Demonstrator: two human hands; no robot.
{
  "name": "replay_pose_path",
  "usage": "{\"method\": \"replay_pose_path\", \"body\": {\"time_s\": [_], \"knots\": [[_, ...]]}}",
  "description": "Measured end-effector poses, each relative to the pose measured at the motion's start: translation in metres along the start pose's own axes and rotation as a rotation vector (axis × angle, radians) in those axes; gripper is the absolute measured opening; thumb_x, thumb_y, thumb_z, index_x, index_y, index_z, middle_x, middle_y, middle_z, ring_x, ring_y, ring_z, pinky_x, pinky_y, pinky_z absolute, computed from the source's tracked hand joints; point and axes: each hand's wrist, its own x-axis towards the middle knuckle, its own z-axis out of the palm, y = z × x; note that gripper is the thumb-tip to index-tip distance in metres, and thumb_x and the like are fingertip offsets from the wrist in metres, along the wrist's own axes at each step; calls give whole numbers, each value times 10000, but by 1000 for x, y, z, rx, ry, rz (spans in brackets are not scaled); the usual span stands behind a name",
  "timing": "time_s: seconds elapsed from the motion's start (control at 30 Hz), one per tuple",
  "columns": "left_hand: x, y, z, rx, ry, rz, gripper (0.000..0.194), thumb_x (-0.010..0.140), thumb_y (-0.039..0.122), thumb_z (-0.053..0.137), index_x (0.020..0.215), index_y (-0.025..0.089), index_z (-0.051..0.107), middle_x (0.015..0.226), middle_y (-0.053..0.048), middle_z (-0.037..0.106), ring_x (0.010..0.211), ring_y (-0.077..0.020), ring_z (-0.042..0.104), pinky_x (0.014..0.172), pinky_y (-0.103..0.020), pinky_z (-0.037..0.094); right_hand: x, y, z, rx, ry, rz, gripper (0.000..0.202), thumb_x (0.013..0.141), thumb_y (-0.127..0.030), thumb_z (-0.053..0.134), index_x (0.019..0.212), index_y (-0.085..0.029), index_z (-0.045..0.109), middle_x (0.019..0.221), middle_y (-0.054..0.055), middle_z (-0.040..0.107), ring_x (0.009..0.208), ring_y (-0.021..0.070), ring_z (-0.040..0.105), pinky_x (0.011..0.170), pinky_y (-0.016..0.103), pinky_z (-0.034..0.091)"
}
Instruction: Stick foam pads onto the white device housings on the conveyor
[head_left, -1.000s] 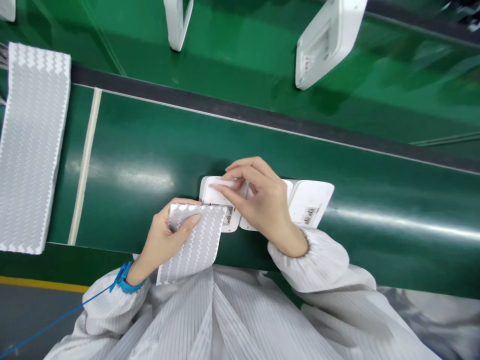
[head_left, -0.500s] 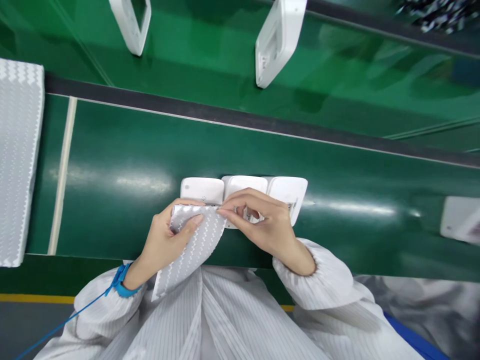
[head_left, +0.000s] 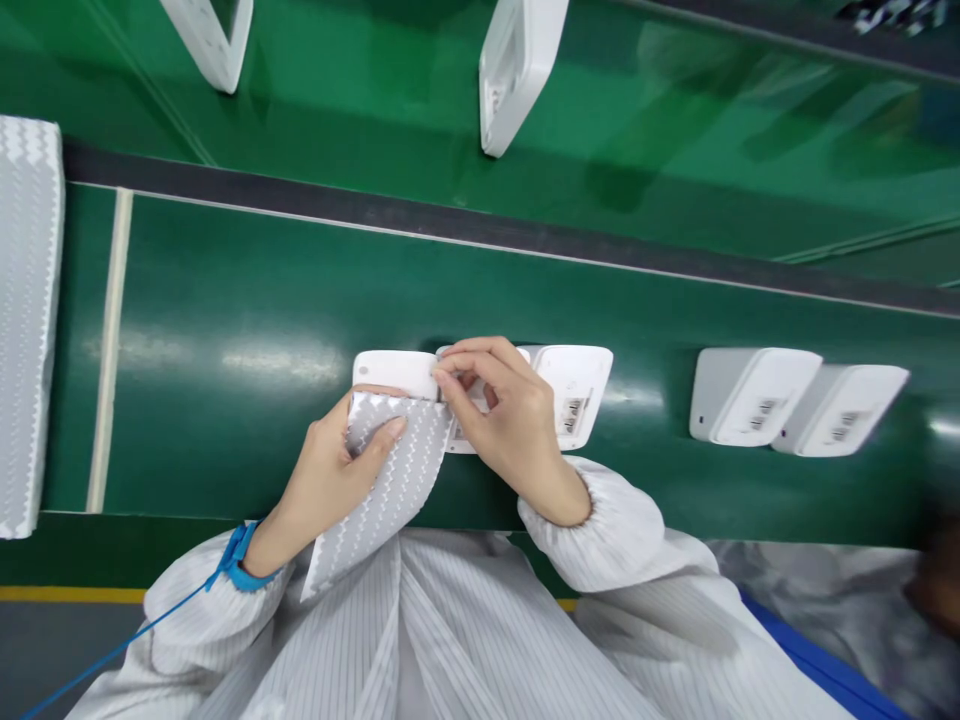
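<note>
Shifted toward 12 o'clock since the earlier frame, the right hand (head_left: 506,410) has its fingertips almost together at the 2 o'clock corner of the leftmost white, rounded plastic case (head_left: 397,368) on the green worktop (head_left: 262,280); I cannot tell if they pinch anything. The left hand (head_left: 334,460) clamps its grip on a grey, paper-like sheet with white zigzag rows (head_left: 409,460) over the case's 6 o'clock side. Fine fingertip work seems in hand, calling next for a steady sheet.

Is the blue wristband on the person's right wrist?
No, the blue wristband is at the left wrist, and that left hand holds the patterned sheet.
</note>
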Motion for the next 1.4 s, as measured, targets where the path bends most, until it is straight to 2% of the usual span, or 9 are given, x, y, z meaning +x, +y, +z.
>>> {"method": "replay_pose_path", "body": {"time_s": [0.17, 0.33, 0.47, 0.53, 0.7, 0.83, 1.03, 1.2, 1.4], "knots": [[-1, -1, 0, -15, -10, -1, 215, 1004, 345, 647, 1163, 213, 706, 1000, -6, 762, 834, -187, 673, 744, -273, 496, 2, 1, 1, -38, -4, -53, 104, 1018, -150, 614, 971, -200, 692, 1092, 69, 746, 719, 120, 654, 634, 267, 562], [-1, -2, 0, -18, -8, -8, 225, 1004, 367, 654, 1169, 225, 708, 1061, -25, 767, 909, -219, 690, 750, -290, 511, 3, 2, -11, 39, 86, 2, 77, 920, -248, 795, 886, -207, 739, 1080, 66, 750, 610, 101, 607, 492, 265, 514], [-1, 0, 3, -65, -28, 43, 212, 1016, 346, 651, 1187, 234, 707, 1142, -35, 775, 1055, -246, 705, 845, -308, 536, -5, 2, -22, 212, -128, -4, 47, 919, -205, 797, 961, -225, 791, 997, 37, 780, 695, 119, 659, 495, 244, 495], [0, 3, 6, -72, -32, 80, 200, 1021, 332, 650, 1182, 231, 712, 1156, -35, 779, 1085, -242, 708, 886, -308, 537, -9, 3, -24, 241, -146, -22, 19, 932, -198, 779, 936, -216, 785, 958, 32, 782, 707, 120, 664, 527, 244, 517], [5, 7, 12, -51, -43, 88, 190, 1024, 353, 651, 1143, 236, 742, 1127, -34, 791, 1045, -235, 725, 828, -294, 554, -12, 9, -28, 234, -102, 11, 28, 935, -244, 783, 943, -217, 780, 982, 40, 784, 687, 119, 651, 559, 255, 555], [8, 10, 13, -27, -52, 94, 200, 1021, 351, 654, 1163, 238, 739, 1099, -28, 791, 1044, -237, 724, 834, -303, 550, -10, 13, -31, 235, -103, -45, 25, 944, -229, 765, 925, -219, 779, 961, 33, 787, 680, 119, 646, 545, 256, 530], [10, 13, 15, 52, -43, 20, 254, 1016, 403, 635, 1204, 252, 712, 1061, -37, 789, 990, -262, 737, 733, -313, 564, 2, 18, -24, 153, 101, 116, 42, 925, -227, 759, 885, -213, 767, 995, 41, 770, 651, 115, 622, 480, 246, 460], [10, 13, 15, 75, -52, 29, 283, 1019, 403, 604, 1241, 262, 706, 824, -10, 756, 808, -241, 743, 653, -308, 570, 3, 16, -18, 7, 57, 64, 94, 991, -241, 671, 934, -215, 742, 1102, 56, 731, 685, 119, 642, 602, 282, 560], [11, 12, 14, 94, -60, 37, 291, 1003, 410, 620, 1248, 278, 704, 812, -14, 761, 785, -253, 746, 647, -322, 576, 6, 11, -22, -90, -9, -36, 91, 1017, -188, 616, 984, -215, 696, 1124, 64, 723, 721, 128, 675, 666, 292, 577]]}}
